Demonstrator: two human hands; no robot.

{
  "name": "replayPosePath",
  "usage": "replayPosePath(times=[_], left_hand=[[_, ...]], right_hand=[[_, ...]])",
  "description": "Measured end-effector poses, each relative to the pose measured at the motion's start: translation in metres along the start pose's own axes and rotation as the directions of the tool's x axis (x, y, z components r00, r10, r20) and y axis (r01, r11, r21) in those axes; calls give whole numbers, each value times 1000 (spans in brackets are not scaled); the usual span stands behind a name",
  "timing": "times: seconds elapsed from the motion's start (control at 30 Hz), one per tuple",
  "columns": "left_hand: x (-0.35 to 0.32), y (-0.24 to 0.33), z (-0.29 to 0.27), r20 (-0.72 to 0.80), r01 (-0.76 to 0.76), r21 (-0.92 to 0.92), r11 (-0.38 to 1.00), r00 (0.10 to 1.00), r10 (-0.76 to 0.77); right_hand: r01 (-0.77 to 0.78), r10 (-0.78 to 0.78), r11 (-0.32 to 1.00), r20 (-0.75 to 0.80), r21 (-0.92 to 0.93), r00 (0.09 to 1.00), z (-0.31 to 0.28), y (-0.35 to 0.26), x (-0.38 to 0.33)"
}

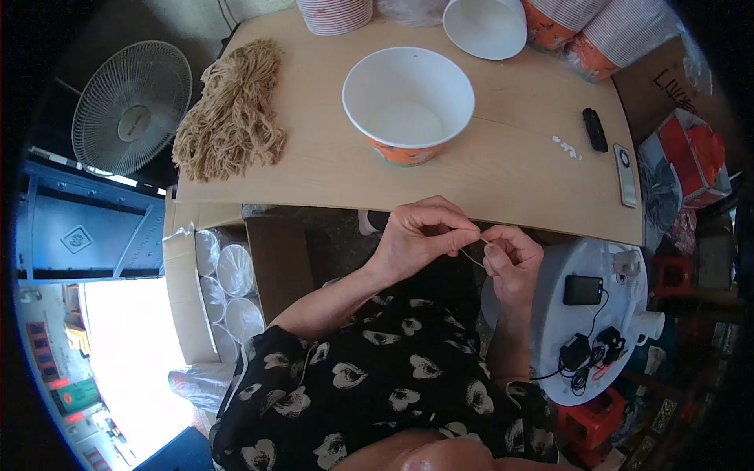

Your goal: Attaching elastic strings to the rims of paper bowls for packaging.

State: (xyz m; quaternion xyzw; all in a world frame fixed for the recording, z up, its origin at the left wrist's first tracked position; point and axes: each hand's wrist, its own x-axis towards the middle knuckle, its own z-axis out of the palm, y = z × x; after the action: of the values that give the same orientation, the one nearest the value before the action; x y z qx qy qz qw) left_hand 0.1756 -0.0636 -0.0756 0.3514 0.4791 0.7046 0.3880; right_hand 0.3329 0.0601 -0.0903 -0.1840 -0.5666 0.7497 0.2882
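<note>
Close to the table's front edge, my left hand point(422, 234) and my right hand point(512, 261) come together, each pinching a thin, pale string point(470, 257). A short loop of it hangs between the fingertips. Beyond them on the table stands a large white paper tub point(408, 100) with an orange patterned base, its inside showing bare. At the table's left side lies a tangled bundle of tan string point(234, 111).
Stacked paper tubs point(628, 39) and a tipped white tub point(486, 29) line the far edge. A fan point(133, 108) is at left. A carton point(187, 298) holds wrapped cups. A round stool point(554, 282) carries a black device and cables. A phone point(625, 177) lies at right.
</note>
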Motion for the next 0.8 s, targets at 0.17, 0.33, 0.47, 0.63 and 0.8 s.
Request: replayPosePath(times=[0.17,0.33,0.47,0.63,0.8], left_hand=[[-8,-8,-12,-61,-35,-69,997,998,31],[-7,35,-52,120,-289,525,801,956,266],[23,83,-87,339,-393,919,0,792,508],[46,85,-110,299,-377,913,159,880,368],[55,94,-88,183,-354,783,512,917,354]], right_hand=[[6,-6,1000,-12,-5,1000,13,9,1],[79,-72,979,48,-186,996,26,6,5],[262,-298,899,-50,-351,953,49,-2,19],[481,-516,805,-8,-348,857,82,8,55],[592,-670,669,-19,-448,742,102,-1,80]])
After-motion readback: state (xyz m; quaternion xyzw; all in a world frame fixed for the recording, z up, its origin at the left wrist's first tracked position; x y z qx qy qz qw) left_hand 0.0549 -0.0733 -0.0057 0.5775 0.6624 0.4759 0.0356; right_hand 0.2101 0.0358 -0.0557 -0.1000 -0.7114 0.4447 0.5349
